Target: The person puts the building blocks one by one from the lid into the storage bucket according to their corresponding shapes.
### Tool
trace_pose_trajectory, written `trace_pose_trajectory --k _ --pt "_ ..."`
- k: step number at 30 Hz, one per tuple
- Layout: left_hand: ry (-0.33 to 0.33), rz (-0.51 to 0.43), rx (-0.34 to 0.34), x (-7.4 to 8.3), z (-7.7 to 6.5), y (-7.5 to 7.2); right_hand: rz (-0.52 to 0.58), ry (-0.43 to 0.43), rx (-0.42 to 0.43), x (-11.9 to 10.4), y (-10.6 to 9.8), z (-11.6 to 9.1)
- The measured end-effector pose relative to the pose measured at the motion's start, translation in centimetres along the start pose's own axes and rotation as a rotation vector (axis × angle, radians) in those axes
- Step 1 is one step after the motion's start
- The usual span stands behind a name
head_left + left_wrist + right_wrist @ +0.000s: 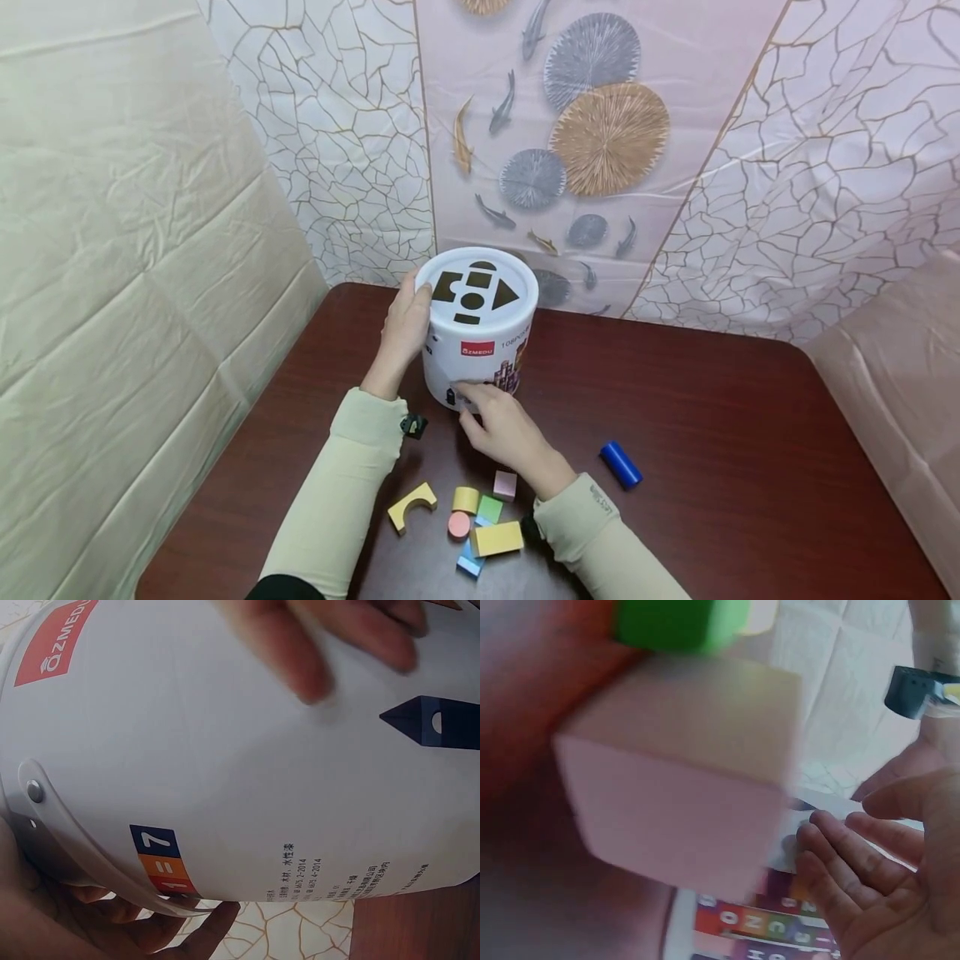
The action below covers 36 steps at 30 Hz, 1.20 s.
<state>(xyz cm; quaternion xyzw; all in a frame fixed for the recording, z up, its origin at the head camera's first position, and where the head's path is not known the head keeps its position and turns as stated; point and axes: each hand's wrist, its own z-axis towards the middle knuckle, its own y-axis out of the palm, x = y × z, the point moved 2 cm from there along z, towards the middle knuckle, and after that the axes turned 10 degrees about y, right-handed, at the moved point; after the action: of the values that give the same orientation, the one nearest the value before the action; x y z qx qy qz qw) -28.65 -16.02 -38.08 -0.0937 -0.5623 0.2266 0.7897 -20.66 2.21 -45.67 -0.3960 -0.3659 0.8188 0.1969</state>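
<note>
A white bucket (442,358) with printed sides stands upright on the table, its white lid (525,292) cut with several shaped holes. My left hand (405,329) holds the bucket's left side near the top, the thumb at the lid's rim. In the left wrist view its fingers curve round the wall beside the white carrying strap (82,855). My right hand (506,429) reaches low to the bucket's front, with loosely extended fingertips right at the printed wall. Nothing shows in its grasp in the right wrist view. Behind that hand sits a pink cube (505,485).
Near the front lie a yellow arch (412,502), a yellow rounded block (466,500), a round pink block (459,525), a green block (491,508), a yellow rectangular block (498,539) and blue pieces (470,565). A blue cylinder (621,464) lies to the right. Patterned cloth (360,167) hangs behind the table.
</note>
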Motion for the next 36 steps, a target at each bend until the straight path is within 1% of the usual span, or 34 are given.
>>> trace_pose_trajectory --k 2,4,5,6,7,8,9,10,12,13,14,15,16,17,20,22,24,27,29,31,32,34,36 --pt "-0.002 -0.002 -0.008 0.0 0.0 0.0 -0.001 0.004 0.007 0.0 -0.6 0.3" --pt "-0.006 -0.001 -0.014 0.0 -0.1 0.0 -0.013 0.017 -0.005 0.2 -1.2 0.3" --pt "-0.008 -0.001 -0.014 0.0 -0.1 0.0 -0.014 0.025 -0.026 0.4 -1.6 0.3" --pt "-0.007 0.0 -0.015 0.0 -0.1 0.0 -0.018 0.031 -0.066 0.6 -1.9 0.3" --pt "-0.006 -0.001 -0.015 0.0 -0.1 0.0 -0.02 0.034 -0.124 0.7 -2.3 0.2" --pt "-0.005 -0.002 -0.013 0.0 -0.1 0.0 -0.021 0.041 -0.206 0.9 -2.6 0.0" --pt "-0.003 -0.003 -0.011 0.1 -0.1 0.0 -0.024 0.052 -0.306 1.1 -2.9 -0.3" --pt "-0.002 -0.003 -0.011 0.1 -0.1 0.0 -0.029 0.077 -0.419 1.2 -3.2 -0.7" --pt "0.002 -0.006 -0.011 0.1 -0.1 -0.1 -0.033 0.16 -0.643 1.2 -3.7 -1.6" --pt "0.002 -0.006 -0.009 0.1 -0.1 -0.1 -0.052 0.202 -0.732 1.2 -3.9 -2.0" --pt "0.001 -0.005 -0.006 0.1 -0.1 -0.1 -0.079 0.241 -0.799 1.2 -4.0 -2.5" --pt "-0.001 -0.004 -0.003 0.1 -0.1 -0.2 -0.105 0.273 -0.84 1.1 -4.0 -2.8" --pt "-0.003 -0.004 -0.002 0.1 -0.1 -0.2 -0.126 0.3 -0.864 1.1 -4.0 -3.1" --pt "-0.004 -0.005 0.001 0.1 -0.1 -0.2 -0.139 0.313 -0.871 1.0 -3.9 -3.3" --pt "-0.005 -0.01 -0.001 0.1 -0.1 -0.2 -0.173 0.279 -0.84 1.1 -3.6 -3.4" --pt "-0.005 -0.013 -0.006 0.1 -0.1 -0.2 -0.15 0.229 -0.81 1.2 -3.6 -3.1" --pt "-0.005 -0.013 -0.007 0.0 -0.1 -0.2 -0.097 0.161 -0.772 1.2 -4.0 -2.5" --pt "-0.01 -0.009 -0.005 0.0 -0.1 -0.2 0.045 0.033 -0.69 0.6 -5.7 -1.0" --pt "-0.008 -0.006 -0.004 0.1 -0.1 -0.2 0.143 -0.049 -0.611 -0.1 -7.4 0.4" --pt "-0.008 -0.005 -0.005 0.1 -0.1 -0.3 0.208 -0.12 -0.499 -0.9 -9.4 2.1" --pt "-0.007 -0.005 -0.008 0.1 0.0 -0.3 0.223 -0.144 -0.436 -1.2 -10.4 3.0" --pt "-0.008 -0.005 -0.011 0.1 0.0 -0.3 0.226 -0.152 -0.31 -1.6 -12.2 4.8" --pt "-0.009 -0.008 -0.015 0.0 -0.1 -0.2 0.192 -0.11 -0.198 -1.6 -13.4 6.7"
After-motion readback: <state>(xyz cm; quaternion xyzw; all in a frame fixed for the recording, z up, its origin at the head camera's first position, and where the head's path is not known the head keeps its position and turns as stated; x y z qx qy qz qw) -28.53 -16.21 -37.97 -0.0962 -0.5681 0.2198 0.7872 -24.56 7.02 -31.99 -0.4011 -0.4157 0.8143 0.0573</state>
